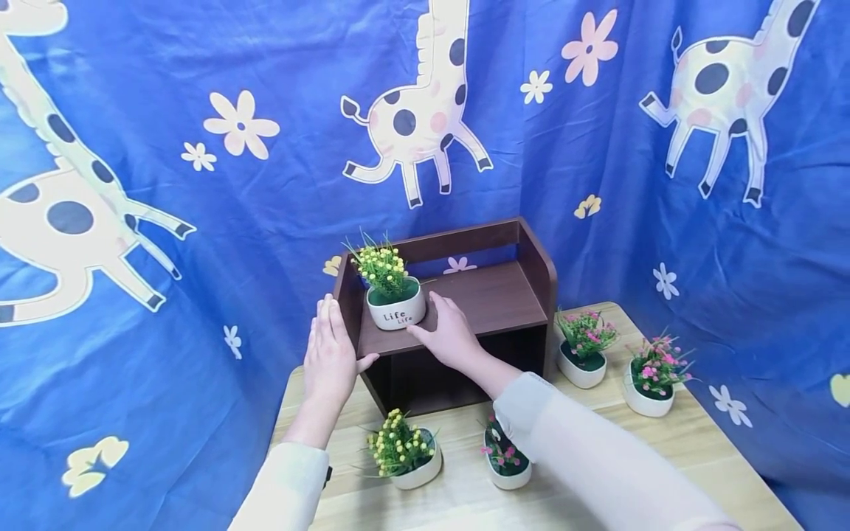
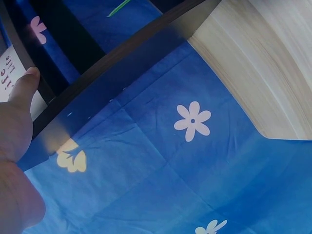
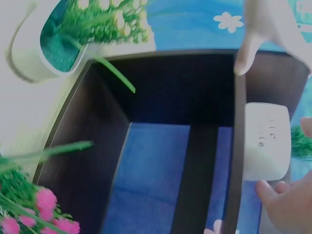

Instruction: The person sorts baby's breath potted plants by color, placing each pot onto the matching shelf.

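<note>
A white pot [image 1: 403, 310] marked "Life", planted with yellow flowers, stands on the upper board at the left end of a dark brown shelf [image 1: 494, 295]. My left hand [image 1: 330, 358] lies along the outside of the shelf's left side panel, fingers straight and thumb out at the front edge. Beside the pot's right side is my right hand [image 1: 451, 332], its fingers spread and loosely bent. In the right wrist view, the right fingertips [image 3: 265, 190] are right at the pot's side. Part of the left hand is out of frame in the left wrist view.
On the wooden table [image 1: 458, 509], a yellow-flowered pot [image 1: 418, 472] stands before the shelf. A pink-flowered pot [image 1: 508, 472] is partly behind the right sleeve. Two more pink-flowered pots, one nearer [image 1: 583, 366] and one farther right [image 1: 647, 398], stand right of the shelf. Blue curtain [image 1: 265, 206] surrounds the table.
</note>
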Motion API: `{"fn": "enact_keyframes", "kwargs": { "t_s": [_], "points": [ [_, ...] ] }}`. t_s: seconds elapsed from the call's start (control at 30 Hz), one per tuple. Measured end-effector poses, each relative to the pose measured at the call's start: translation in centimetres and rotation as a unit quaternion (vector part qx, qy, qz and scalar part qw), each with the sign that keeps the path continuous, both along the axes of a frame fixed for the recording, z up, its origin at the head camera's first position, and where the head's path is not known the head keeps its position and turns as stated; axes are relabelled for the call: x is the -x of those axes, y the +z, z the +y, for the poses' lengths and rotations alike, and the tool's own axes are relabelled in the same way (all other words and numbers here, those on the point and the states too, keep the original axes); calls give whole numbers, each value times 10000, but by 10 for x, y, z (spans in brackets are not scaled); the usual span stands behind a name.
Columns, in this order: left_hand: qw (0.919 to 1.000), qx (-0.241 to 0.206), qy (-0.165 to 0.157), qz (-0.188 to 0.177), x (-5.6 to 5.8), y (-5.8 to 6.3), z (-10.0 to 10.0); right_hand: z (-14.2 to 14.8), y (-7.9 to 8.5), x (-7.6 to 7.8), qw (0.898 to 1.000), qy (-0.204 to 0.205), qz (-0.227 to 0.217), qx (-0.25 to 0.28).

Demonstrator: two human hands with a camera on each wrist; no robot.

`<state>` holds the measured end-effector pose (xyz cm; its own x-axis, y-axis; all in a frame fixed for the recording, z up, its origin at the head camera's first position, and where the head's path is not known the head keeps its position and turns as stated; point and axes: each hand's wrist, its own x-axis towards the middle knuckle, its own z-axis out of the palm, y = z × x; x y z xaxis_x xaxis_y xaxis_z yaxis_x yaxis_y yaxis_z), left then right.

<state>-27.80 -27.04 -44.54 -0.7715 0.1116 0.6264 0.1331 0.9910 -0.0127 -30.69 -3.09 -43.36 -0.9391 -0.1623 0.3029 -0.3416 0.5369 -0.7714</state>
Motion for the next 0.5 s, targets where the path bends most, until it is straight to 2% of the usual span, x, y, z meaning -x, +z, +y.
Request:
{"fn": "enact_keyframes", "kwargs": {
  "t_s": [0.23, 0.5],
  "points": [
    [9999, -90, -33, 31, -1, 2, -2, 6, 3, -38, 9987, 378, -222, 252],
    [9997, -202, -113, 68, 3, -1, 0, 9, -17, -77, 9960, 569, -596, 334]
  ]
}}
